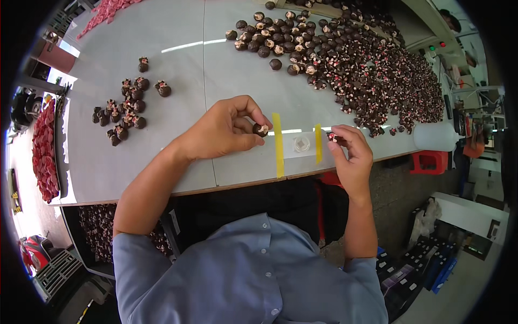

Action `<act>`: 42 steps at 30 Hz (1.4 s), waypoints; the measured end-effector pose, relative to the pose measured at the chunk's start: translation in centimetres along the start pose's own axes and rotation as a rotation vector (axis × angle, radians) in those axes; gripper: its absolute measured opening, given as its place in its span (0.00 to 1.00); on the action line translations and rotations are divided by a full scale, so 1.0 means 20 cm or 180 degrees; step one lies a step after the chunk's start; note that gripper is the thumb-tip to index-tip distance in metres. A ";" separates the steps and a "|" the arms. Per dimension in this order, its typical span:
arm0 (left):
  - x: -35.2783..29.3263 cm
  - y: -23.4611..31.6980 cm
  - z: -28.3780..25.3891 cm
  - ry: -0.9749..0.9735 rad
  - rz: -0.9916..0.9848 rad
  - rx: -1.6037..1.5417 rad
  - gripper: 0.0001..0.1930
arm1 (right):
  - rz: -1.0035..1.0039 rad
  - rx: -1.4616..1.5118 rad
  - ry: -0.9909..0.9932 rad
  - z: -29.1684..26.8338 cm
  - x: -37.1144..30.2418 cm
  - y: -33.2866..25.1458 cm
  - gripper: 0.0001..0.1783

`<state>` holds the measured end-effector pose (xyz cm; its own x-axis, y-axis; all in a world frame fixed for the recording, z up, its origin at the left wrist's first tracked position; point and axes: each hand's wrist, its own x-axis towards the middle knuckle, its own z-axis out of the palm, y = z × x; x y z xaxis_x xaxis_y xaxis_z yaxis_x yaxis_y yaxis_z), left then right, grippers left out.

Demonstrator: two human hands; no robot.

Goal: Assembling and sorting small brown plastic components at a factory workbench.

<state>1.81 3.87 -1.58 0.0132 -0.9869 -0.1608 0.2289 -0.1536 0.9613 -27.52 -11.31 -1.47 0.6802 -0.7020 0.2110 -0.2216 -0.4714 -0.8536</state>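
Pinched between the thumb and fingers of my left hand [224,129] is a dark brown ball-shaped piece [261,130] with a pale tan patch facing right. My right hand [353,156] grips a small dark brown piece with red and white spots [332,137]. The two pieces are apart. Between my hands, a white sheet [294,153] lies on the grey table [183,75], with yellow tape strips [278,144] along its sides. A small clear round holder [301,143] sits on the sheet. To the left stand several joined brown figures [163,88].
Brown balls with tan patches [275,38] are heaped at the back right, beside a wide pile of small spotted pieces [383,75]. A whitish container [435,136] and a red stool [429,162] are at the right. Red pieces [45,151] fill a tray at far left.
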 end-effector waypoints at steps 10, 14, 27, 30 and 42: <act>-0.03 0.02 0.02 -0.0126 -0.0271 0.0577 0.14 | -0.0368 -0.0660 -0.0438 -0.01 0.03 -0.15 0.18; -0.04 0.03 0.05 -0.0091 -0.0100 0.0619 0.13 | -0.0696 -0.1204 -0.0718 -0.01 0.07 -0.20 0.18; -0.05 0.00 0.06 0.0035 0.0461 0.1188 0.16 | -0.1366 -0.1922 -0.0989 0.03 0.13 -0.23 0.19; -0.05 -0.02 0.07 0.0013 0.0524 0.1240 0.17 | -0.1416 -0.2005 -0.1035 0.03 0.13 -0.24 0.19; -0.04 -0.05 0.09 0.0198 0.0693 0.1286 0.15 | -0.1457 -0.2128 -0.1077 0.04 0.14 -0.24 0.18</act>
<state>-0.19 4.72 -1.92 0.0800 -0.9954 0.0531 -0.1833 0.0377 0.9823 -24.06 -10.63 2.88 0.9497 -0.2213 0.2216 -0.1669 -0.9564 -0.2396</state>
